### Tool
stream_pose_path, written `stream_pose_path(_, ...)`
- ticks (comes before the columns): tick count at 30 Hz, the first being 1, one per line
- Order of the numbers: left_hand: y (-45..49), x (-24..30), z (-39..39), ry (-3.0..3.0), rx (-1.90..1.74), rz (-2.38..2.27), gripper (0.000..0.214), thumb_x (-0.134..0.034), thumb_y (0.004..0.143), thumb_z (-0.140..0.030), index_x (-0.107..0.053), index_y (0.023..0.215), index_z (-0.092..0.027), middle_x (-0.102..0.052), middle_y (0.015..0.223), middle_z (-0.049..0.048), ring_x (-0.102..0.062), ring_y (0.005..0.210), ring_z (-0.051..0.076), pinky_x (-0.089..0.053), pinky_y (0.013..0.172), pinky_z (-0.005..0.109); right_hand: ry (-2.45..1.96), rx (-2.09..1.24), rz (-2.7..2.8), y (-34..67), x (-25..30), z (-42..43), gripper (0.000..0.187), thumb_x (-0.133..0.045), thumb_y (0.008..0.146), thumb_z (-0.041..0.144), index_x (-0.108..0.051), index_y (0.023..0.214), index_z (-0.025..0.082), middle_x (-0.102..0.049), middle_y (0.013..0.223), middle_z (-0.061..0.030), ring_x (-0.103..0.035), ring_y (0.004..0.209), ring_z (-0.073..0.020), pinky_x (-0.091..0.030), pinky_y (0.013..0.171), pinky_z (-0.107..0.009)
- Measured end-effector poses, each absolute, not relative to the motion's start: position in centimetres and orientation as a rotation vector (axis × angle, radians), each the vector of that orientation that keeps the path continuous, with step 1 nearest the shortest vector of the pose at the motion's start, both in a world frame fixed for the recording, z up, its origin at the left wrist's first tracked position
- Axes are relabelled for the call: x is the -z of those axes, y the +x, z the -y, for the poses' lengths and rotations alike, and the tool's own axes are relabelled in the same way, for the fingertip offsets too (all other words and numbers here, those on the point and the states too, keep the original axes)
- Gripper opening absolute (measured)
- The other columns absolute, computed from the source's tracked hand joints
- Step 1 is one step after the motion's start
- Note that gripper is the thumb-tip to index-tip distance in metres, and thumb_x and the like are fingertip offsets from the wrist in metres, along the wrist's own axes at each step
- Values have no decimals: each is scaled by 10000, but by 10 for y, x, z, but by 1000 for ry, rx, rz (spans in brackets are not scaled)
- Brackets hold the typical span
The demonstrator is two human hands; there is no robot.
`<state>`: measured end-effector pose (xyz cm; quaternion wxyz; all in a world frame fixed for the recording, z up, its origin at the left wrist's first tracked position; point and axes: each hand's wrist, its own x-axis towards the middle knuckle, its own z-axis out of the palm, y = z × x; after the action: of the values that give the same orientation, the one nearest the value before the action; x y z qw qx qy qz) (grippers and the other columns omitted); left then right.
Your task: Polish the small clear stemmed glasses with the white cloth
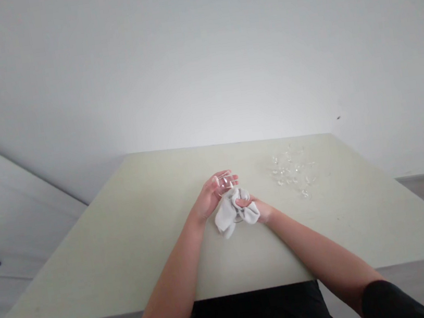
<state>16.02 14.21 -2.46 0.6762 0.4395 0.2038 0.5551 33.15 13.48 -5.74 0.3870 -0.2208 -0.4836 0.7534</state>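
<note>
"Smooth white wall [216, 74] at the back, and a pale, cream-green table [111, 257] running up to it. What are the hands busy with?"

"A clear glass [224, 183], above the middle of the table. The left hand [207, 202] curls around its bowl, thumb on the near side, the other fingers wrapping behind and showing through the wall."

"Is that grip closed, then?"

"Closed as far as the bowl allows; the glass sits inside the curve of the fingers, tilted rather than upright."

"And the right hand [259, 208]?"

"Bent around a cloth [226, 219], with its thumb pressed over a fold. Some of its fingers are hidden, so I can't tell how they lie underneath."

"What's the cloth like?"

"Soft, off-white, bunched at the lower part of the glass, one end hanging loose. A rounded, transparent edge peeks out below it."

"Anything farther over?"

"To the right, a cluster of glassware [292, 168], all thin and see-through, catching small highlights. Individual outlines are hard to separate."
</note>
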Motion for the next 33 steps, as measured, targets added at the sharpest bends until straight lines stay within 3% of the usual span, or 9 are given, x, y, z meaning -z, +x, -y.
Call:
stream_pose_path(4, 167, 28, -150, 1014, -1354, -633, 668, -901, 603, -460, -657, 1146, -159, -701, 999, 66, -653, 852, 163, -494, 799, 279, -604, -1705, 1356, 319, 65, -141, 411, -807, 728, 510, -667, 931, 182, -673, 786, -4, -628, 770, -155, -525, 786, -309)
stream_pose_path(8, 166, 28, -151, 1129, -1392, -736, 636, -892, 602, -510, -668, 1062, -132, -651, 805, 15, -573, 708, 111, -440, 682, 229, -632, -1789, 1383, 325, 70, -144, 411, -794, 738, 522, -660, 913, 175, -661, 769, -5, -618, 735, -153, -513, 738, -296)
stream_pose_path(13, 160, 26, -145, 1114, -1249, -519, 837, -893, 535, -596, -613, 1197, -169, -710, 945, 74, -661, 818, 193, -493, 746, 297, -556, -2072, 1205, 334, 70, -142, 470, -857, 642, 508, -635, 910, 191, -654, 786, -10, -602, 701, -151, -515, 685, -282)
stream_pose_path(17, 161, 30, -149, 1054, -1305, -567, 711, -893, 590, -531, -632, 1147, -173, -717, 1047, 100, -681, 896, 214, -503, 813, 325, -644, -1771, 1291, 324, 68, -140, 433, -811, 709, 518, -641, 930, 187, -633, 768, 8, -569, 702, -139, -488, 697, -277)
stream_pose_path(21, 163, 34, -155, 1090, -1412, -665, 632, -922, 568, -460, -678, 1053, -136, -700, 907, 52, -641, 823, 155, -467, 777, 266, -770, -1501, 1429, 320, 66, -139, 367, -759, 771, 505, -650, 851, 164, -610, 712, 17, -529, 669, -128, -455, 691, -277)
stream_pose_path(28, 160, 29, -150, 1082, -1374, -600, 764, -915, 531, -549, -624, 1119, -156, -715, 885, 63, -670, 807, 186, -481, 783, 303, -567, -1964, 1182, 328, 63, -140, 453, -855, 649, 521, -664, 892, 190, -661, 764, 2, -600, 689, -145, -494, 693, -271)
stream_pose_path(33, 161, 28, -149, 1075, -1362, -600, 755, -922, 520, -542, -615, 1094, -160, -727, 933, 78, -686, 822, 197, -486, 772, 301, -547, -1994, 1099, 328, 60, -139, 441, -889, 619, 464, -668, 890, 196, -670, 777, -8, -603, 677, -143, -492, 667, -260)
